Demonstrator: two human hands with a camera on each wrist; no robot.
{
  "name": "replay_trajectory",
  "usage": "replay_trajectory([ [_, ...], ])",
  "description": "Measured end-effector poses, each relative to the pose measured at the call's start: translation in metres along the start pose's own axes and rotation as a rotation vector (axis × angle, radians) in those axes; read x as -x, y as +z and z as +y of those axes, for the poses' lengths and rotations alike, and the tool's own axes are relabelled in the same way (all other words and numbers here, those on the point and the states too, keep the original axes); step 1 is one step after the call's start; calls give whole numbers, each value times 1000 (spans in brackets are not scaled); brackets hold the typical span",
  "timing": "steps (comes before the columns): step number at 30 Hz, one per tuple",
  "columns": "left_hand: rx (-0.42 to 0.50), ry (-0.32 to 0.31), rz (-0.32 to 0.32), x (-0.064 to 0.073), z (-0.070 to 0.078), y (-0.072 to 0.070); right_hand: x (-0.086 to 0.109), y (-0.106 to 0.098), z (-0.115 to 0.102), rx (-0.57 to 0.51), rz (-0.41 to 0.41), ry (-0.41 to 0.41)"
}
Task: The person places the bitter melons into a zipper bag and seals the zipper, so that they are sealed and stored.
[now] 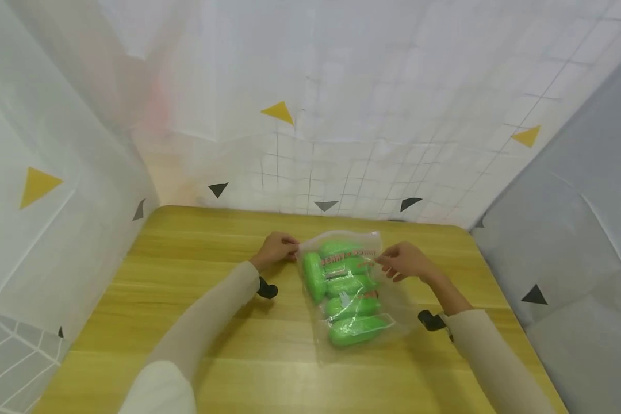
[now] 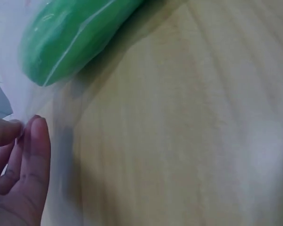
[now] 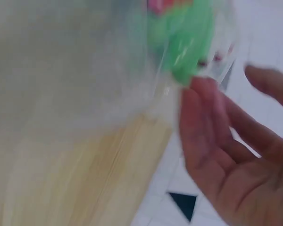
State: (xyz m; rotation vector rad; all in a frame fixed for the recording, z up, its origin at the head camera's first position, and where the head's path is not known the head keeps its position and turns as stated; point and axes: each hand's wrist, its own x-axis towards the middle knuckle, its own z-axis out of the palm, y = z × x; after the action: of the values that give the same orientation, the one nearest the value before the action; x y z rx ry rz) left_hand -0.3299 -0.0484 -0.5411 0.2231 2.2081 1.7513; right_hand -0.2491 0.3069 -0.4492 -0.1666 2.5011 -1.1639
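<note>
A clear plastic zip bag [image 1: 403, 313] with red lettering lies across the middle of the wooden table. Inside it are several long, rounded, smooth green pieces [image 1: 353, 286], most stacked crosswise and one upright along the left side. At the bag's upper left corner, my left hand [image 1: 276, 248] pinches the edge between thumb and fingers; the left wrist view shows the thumb meeting the fingertips on the film, close to the end of a green piece [image 2: 68, 40]. My right hand [image 1: 406, 260] has its fingertips against the bag's right edge, thumb held apart from the fingers [image 3: 205, 122].
The wooden table [image 1: 186, 247] ends at a pale sheet wall [image 1: 341, 75] marked with yellow and black triangles. Similar sheets rise on the left and right. A dark wrist camera [image 1: 267, 288] sits by the left sleeve, another camera [image 1: 432, 321] by the right.
</note>
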Motion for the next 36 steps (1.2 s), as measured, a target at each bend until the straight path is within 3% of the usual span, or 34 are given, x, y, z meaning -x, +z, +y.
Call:
replay_trajectory([
  [4, 14, -7, -10, -1, 3, -2, -25, -15, 11, 43, 178, -42],
  [7, 18, -10, -15, -4, 2, -3, -40, -18, 18, 140, 278, -68],
  [10, 25, -10, -9, -9, 1, -3, -52, -17, 25, 254, 342, -74],
  [12, 24, -12, 5, -12, 1, -2, -58, -15, 30, 259, 354, -56],
  [18, 13, -29, 82, -15, 5, 3, -65, -7, 38, -124, 329, 59],
  [21, 9, -30, 119, -15, 6, 5, -65, -4, 40, -255, 338, 83],
  [29, 2, -18, 139, -17, 10, 4, -65, -4, 46, -476, 349, 76],
  [36, 3, 49, 178, -17, 17, -5, -55, -11, 39, -649, 327, 48],
])
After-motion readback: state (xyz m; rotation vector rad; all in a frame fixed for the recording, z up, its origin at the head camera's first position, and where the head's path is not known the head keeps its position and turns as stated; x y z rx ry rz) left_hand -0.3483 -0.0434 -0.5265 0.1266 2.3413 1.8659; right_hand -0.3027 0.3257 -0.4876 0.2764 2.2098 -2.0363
